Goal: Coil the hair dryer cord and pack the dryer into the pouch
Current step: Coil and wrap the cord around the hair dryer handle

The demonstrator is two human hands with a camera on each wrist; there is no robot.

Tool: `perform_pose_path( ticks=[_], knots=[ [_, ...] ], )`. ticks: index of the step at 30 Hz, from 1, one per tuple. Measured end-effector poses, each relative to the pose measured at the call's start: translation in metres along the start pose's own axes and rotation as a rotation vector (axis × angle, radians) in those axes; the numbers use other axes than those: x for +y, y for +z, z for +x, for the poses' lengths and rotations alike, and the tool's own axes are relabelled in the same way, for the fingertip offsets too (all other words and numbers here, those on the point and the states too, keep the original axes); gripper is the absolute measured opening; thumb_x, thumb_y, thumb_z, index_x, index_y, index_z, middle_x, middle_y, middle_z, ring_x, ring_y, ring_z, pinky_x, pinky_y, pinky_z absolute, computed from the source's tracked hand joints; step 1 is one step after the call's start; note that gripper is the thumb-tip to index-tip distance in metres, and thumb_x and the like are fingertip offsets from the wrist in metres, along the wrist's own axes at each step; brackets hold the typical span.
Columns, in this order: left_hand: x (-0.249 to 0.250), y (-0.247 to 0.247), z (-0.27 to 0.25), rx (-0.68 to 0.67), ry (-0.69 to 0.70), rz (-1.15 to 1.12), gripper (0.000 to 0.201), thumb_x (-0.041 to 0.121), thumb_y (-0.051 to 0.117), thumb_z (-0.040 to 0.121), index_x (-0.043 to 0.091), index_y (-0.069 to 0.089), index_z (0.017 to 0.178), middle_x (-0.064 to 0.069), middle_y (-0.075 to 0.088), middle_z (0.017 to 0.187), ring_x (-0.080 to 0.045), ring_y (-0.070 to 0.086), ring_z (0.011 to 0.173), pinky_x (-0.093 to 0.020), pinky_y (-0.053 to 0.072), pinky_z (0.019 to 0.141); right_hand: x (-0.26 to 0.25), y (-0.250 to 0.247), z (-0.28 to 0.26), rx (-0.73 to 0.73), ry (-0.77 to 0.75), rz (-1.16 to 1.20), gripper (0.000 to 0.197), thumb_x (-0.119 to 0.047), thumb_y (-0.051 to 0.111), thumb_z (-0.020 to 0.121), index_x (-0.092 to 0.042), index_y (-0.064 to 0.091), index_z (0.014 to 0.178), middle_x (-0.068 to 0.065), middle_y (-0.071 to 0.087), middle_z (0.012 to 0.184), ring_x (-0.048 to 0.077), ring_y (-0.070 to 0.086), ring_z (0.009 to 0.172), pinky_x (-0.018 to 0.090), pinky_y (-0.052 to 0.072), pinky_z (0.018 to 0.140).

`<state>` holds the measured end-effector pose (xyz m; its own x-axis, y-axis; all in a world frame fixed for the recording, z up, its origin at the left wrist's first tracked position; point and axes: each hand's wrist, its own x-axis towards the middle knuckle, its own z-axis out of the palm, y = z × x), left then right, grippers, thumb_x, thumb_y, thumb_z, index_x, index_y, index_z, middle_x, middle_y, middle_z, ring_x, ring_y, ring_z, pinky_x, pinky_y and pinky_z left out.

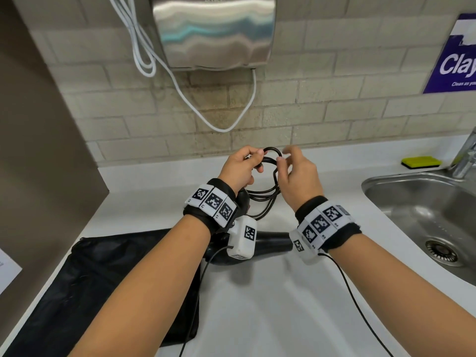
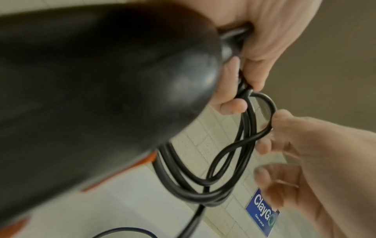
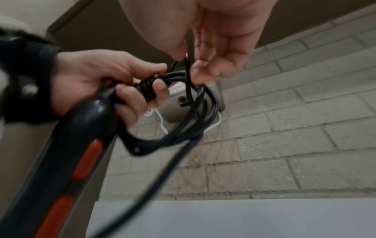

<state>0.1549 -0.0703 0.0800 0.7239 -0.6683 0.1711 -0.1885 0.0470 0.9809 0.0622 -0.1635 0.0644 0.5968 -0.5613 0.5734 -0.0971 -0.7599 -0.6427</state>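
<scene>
Black cord (image 1: 268, 176), two hands

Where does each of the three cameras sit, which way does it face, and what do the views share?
Head: on the head, looking forward and down at the white countertop; both forearms and hands show.
Left wrist: along the left hand towards the tiled wall; its fingers grip the looped black cord.
Right wrist: along the right hand, which pinches the cord.
Shared: all three show both hands and the cord.
</scene>
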Motion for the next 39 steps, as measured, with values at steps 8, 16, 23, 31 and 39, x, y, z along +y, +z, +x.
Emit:
perform_pose_path(
  ticks=[8, 16, 23, 31, 39],
  knots=[
    [-0.002, 0.0, 0.002, 0.012, -0.062, -0.024, 0.023, 0.028, 0.044, 0.099, 0.021, 0.06, 0.085, 0.0, 0.05, 0.068, -0.002, 0.03, 0.032, -0.013, 0.023, 0.034, -0.004, 0.006, 0.002, -0.048, -0.109, 0.146, 0.013, -0.007, 0.058, 0.086, 0.002, 0.061, 0.078, 0.019, 0.061, 0.075, 0.028, 0.055, 0.067, 0.034, 0.05, 0.07],
    [0.002, -0.002, 0.001, -0.019, -0.018, 0.021, 0.022, 0.024, 0.045, 0.098, 0.021, 0.058, 0.081, -0.001, 0.049, 0.065, -0.007, 0.028, 0.039, -0.015, 0.022, 0.035, -0.002, 0.006, -0.005, -0.127, -0.065, 0.128, 0.011, -0.006, 0.057, 0.087, -0.004, 0.063, 0.097, 0.003, 0.054, 0.08, 0.018, 0.051, 0.072, 0.035, 0.05, 0.075],
    [0.002, -0.001, 0.0, -0.051, 0.002, 0.039, 0.022, 0.024, 0.046, 0.098, 0.02, 0.056, 0.078, -0.001, 0.049, 0.064, -0.01, 0.029, 0.046, -0.016, 0.021, 0.038, -0.001, 0.004, -0.004, -0.051, -0.076, 0.307, 0.007, -0.001, 0.058, 0.086, -0.006, 0.063, 0.088, 0.003, 0.055, 0.082, 0.023, 0.057, 0.066, 0.031, 0.052, 0.069],
    [0.007, -0.004, -0.004, -0.076, -0.044, 0.067, 0.017, 0.019, 0.057, 0.091, 0.019, 0.054, 0.074, 0.0, 0.048, 0.061, -0.006, 0.025, 0.035, -0.016, 0.019, 0.035, 0.011, 0.003, 0.01, -0.15, -0.141, 0.252, 0.027, -0.002, 0.071, 0.075, -0.014, 0.049, 0.065, -0.01, 0.037, 0.071, -0.006, 0.041, 0.062, 0.005, 0.035, 0.065],
    [0.009, -0.001, -0.005, -0.155, -0.062, 0.067, 0.017, 0.009, 0.051, 0.093, 0.016, 0.056, 0.078, -0.004, 0.046, 0.062, -0.002, 0.029, 0.032, -0.013, 0.023, 0.034, 0.016, -0.007, 0.019, -0.564, -0.127, 0.181, 0.023, -0.016, 0.058, 0.089, -0.018, 0.054, 0.111, 0.002, 0.064, 0.1, 0.018, 0.06, 0.097, 0.032, 0.045, 0.093]
  ],
)
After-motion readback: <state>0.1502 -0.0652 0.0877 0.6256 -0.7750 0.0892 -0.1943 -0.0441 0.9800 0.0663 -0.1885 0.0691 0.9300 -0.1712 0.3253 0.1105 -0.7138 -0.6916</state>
